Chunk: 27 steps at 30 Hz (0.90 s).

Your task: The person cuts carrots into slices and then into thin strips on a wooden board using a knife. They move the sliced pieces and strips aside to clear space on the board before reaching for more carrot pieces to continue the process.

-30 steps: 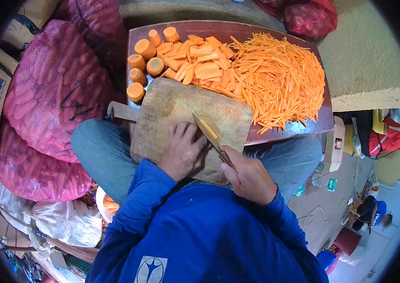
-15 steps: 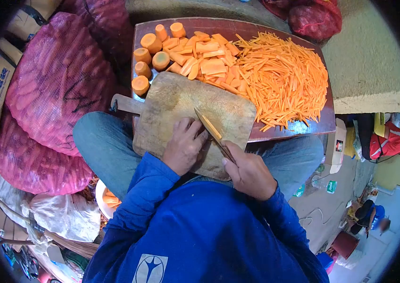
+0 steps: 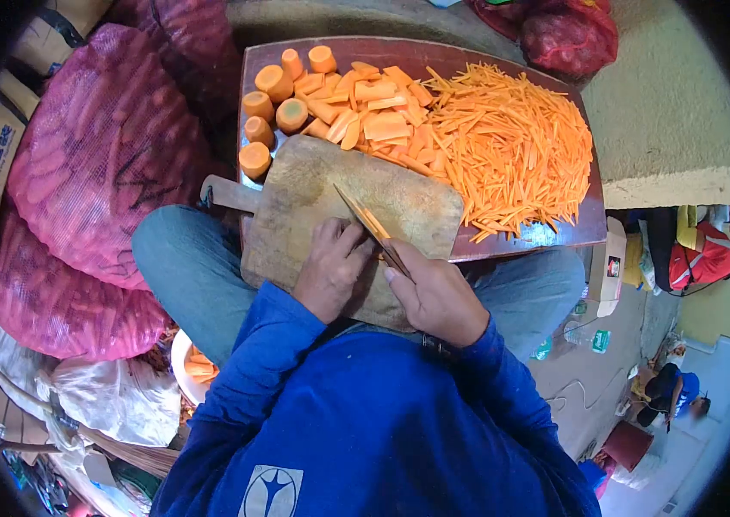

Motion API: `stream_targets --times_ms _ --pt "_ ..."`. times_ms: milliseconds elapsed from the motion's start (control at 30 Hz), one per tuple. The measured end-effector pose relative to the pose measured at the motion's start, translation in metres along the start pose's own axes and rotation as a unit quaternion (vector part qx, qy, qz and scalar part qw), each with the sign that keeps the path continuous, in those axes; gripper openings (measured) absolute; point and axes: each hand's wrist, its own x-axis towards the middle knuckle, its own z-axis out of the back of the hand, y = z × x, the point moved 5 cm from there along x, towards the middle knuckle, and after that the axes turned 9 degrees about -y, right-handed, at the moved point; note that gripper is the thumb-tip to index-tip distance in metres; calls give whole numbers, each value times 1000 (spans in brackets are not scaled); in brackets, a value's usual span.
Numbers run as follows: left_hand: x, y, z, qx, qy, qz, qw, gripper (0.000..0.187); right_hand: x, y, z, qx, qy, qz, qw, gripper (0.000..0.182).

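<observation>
Now the right hand, fingers wrapped round a knife, sits closer to the left hand, whose curled fingers' hold is unclear.

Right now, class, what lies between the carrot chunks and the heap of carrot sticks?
Piled carrot slices lie between the carrot chunks and the heap of carrot sticks, in the head view.

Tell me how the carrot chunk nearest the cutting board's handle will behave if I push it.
The carrot chunk looks thick and solid, so probably stiff. It seems to stand on a cut end, so a low push should slide it, though tipped onto its rounded side it could roll. The table looks glossy, perhaps slippery.
</observation>
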Motion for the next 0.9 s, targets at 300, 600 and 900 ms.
stream_targets --times_ms 300,600,900 --pt "3 0 6 14 4 19 1000 39 -6 3 -1 -3 -6 15 1000 41" --pt "-4 3 5 21 -19 31 999 41 -16 9 0 1 32 -44 999 40" --pt "-7 4 3 32 -30 25 999 36 -19 11 3 29 14 -36 999 40"
